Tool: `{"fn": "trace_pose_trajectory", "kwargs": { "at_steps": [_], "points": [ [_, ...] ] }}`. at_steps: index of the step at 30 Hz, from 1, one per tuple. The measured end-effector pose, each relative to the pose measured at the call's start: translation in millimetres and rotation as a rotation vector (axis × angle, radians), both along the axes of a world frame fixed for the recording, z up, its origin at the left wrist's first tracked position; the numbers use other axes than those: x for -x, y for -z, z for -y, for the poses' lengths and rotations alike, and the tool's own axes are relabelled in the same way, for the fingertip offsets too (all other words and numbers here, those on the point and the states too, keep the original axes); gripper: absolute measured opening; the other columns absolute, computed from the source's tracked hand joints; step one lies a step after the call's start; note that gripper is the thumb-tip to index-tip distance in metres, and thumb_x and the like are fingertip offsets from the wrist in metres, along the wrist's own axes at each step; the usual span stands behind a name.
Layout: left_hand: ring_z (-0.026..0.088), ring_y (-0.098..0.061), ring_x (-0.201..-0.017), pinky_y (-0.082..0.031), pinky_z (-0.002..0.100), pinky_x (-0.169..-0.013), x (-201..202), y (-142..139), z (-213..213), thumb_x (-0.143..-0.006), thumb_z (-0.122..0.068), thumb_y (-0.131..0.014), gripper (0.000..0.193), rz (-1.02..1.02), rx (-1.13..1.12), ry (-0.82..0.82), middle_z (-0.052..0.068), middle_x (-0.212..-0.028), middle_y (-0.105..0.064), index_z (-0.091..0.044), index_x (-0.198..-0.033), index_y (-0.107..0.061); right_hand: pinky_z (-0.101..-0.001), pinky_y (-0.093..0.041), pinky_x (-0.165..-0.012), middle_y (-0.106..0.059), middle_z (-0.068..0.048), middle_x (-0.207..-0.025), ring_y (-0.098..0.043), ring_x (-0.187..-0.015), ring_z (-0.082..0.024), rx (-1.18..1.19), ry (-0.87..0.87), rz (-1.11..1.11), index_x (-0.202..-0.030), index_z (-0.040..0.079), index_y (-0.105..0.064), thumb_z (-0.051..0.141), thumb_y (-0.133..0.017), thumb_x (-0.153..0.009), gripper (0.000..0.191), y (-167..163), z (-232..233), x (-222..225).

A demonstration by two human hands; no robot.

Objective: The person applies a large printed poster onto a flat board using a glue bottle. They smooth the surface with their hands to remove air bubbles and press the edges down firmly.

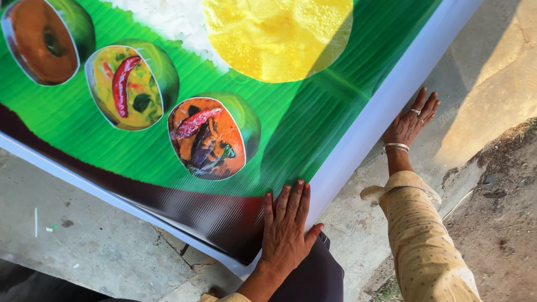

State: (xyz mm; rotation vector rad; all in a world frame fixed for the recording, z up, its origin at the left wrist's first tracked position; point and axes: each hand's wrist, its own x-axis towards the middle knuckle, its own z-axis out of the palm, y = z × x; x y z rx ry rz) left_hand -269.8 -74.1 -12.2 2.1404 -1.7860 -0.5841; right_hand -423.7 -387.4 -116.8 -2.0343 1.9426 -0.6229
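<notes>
I press my left hand (286,229) flat on the banner (224,112) corner; right hand (411,123) flat by its white edge. Nothing gripped. Banner lies on concrete (100,246): light, floppy, slick; best pinched at the edge.

Bright sunlight, sharp focus, glare on banner (313,123).

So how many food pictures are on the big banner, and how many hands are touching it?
Bowls of curry pictured on the banner: 3 ()
Round yellow crisp bread pictured: 1
Patch of white rice pictured: 1
Hands: 2, left hand flat on the banner, right hand at its white edge
Total: 7
</notes>
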Motion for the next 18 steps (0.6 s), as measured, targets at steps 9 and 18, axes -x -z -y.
{"fn": "trace_pose_trajectory", "kwargs": {
  "at_steps": [9, 18],
  "points": [
    [0.026, -0.017, -0.157, -0.011, 0.058, -0.125, 19, 20, -4, -0.098, -0.023, -0.052, 0.063, 0.311, -0.041, -0.034, 0.004, -0.169, -0.024, -0.015, -0.159, -0.038, -0.0569, -0.007, -0.133, -0.012, -0.017, -0.177, -0.008, -0.165, -0.036, -0.142, 0.381, -0.233, -0.170, 0.012, -0.021, 0.053, -0.041, -0.112, 0.074, 78, 21, -26],
    [0.027, -0.022, -0.155, -0.015, 0.058, -0.123, 39, 33, -21, -0.103, -0.028, -0.044, 0.055, 0.272, -0.063, -0.067, 0.001, -0.169, -0.026, -0.023, -0.158, -0.041, -0.0567, -0.008, -0.131, -0.012, -0.019, -0.175, -0.008, -0.163, -0.036, -0.209, 0.392, -0.368, -0.169, 0.011, -0.020, 0.056, -0.037, -0.112, 0.075, 74, 11, -15]
  ]
}}
